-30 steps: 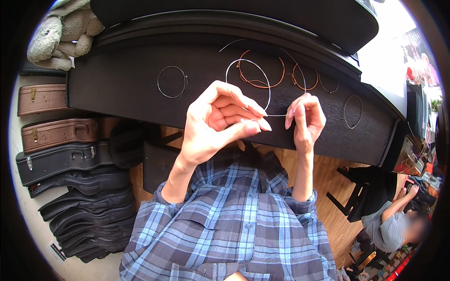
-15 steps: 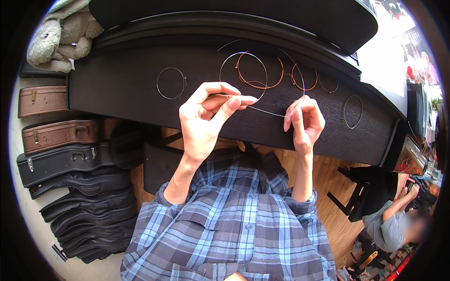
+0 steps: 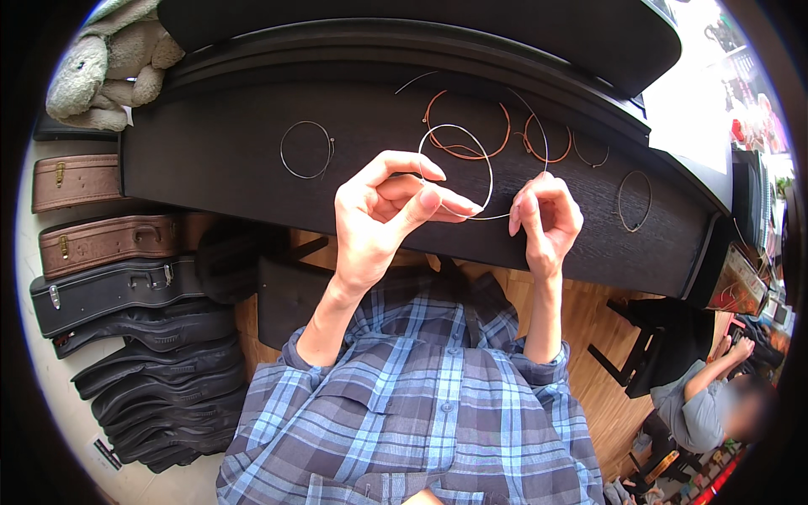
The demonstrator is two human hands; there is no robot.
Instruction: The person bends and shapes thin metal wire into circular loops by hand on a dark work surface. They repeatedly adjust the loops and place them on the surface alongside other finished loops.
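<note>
A thin silver guitar string (image 3: 491, 172) is bent into a loop above the dark tabletop. My left hand (image 3: 370, 210) is closed, pinching the loop's lower side between thumb and fingers. Across from it, my right hand (image 3: 551, 219) pinches the same string, and a short, slightly sagging stretch runs between the two hands. From the right hand the free length arcs up and away over the table. Beyond the hands lie a larger copper-coloured coiled string (image 3: 471, 158) and a smaller copper-coloured coil (image 3: 547, 162).
A silver coil (image 3: 283, 151) lies left on the black tabletop (image 3: 210, 126), another coil (image 3: 619, 202) right. Instrument cases (image 3: 109, 244) are stacked at left below a plush toy (image 3: 80, 76). A black stool (image 3: 665, 337) and a person (image 3: 694, 408) are at lower right.
My left hand has shifted right, closer to my right hand. The loop has become smaller and sits lower, and the stretch between the hands is shorter. My right hand has hardly moved.
</note>
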